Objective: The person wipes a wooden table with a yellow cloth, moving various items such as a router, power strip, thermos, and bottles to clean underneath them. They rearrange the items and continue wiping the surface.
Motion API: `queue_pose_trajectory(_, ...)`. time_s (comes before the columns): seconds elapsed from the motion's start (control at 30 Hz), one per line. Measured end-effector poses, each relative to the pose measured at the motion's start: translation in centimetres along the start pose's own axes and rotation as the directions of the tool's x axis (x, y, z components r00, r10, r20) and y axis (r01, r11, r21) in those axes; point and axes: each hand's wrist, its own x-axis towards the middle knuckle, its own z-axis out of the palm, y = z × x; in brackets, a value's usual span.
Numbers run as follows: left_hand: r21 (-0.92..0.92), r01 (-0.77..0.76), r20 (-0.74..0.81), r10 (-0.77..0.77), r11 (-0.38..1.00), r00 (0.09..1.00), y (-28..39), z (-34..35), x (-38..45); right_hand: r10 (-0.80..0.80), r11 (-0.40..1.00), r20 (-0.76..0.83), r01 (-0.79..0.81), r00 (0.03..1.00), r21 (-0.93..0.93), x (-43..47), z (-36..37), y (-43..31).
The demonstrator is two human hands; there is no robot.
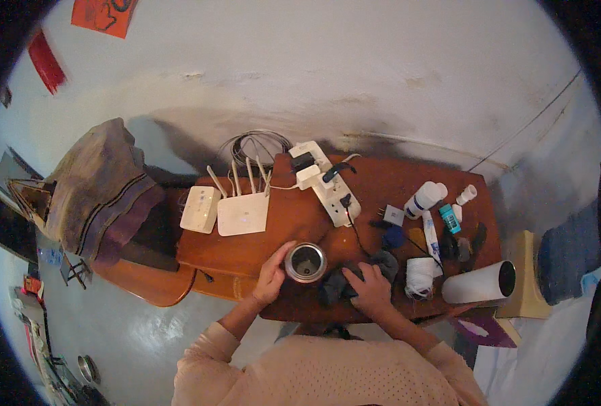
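Observation:
A round metal cup with a shiny rim and a dark inside stands near the front of the brown wooden table. My left hand is curled against its left side. A crumpled dark grey cloth lies just right of the cup, apart from it or barely touching. My right hand is on this cloth, fingers bent over it; the part beneath my palm is hidden. Close to my right hand is a spool of white string.
Behind the cup are a white router, another white box and a power strip with plugs. Right are white bottles, a charger, a teal container and a white cylinder. A cloth-covered object stands left.

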Motion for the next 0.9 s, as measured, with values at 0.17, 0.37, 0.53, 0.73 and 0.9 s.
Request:
queue_pose_trajectory(0.17,-0.089,0.121,0.008,-0.121,0.989,0.993,-1.0,-0.2,0.7,0.012,1.0,-0.021,-0.012,1.0,0.007,-0.1,0.4,0.1)
queue_pose_trajectory(0.37,0.385,-0.158,0.032,0.158,0.909,0.987,2.6,-0.2,8.9,0.028,0.999,-0.087,-0.031,0.996,-0.032,-0.3,-0.1,-0.4)
queue_pose_trajectory(0.53,0.71,-0.168,0.166,0.069,0.684,0.984,0.2,1.4,11.4,0.016,1.0,-0.069,-0.015,0.998,0.008,-0.5,0.6,0.3)
queue_pose_trajectory(0.73,0.676,-0.025,0.132,-0.087,0.736,0.987,0.0,3.6,12.1,0.05,0.954,-0.082,-0.024,0.995,0.298,-0.3,0.5,1.9)
queue_pose_trajectory(0.9,0.683,0.063,0.122,-0.198,0.728,0.972,-1.1,3.2,12.6,0.368,0.192,0.08,-0.16,0.926,0.968,3.7,-6.7,1.5)
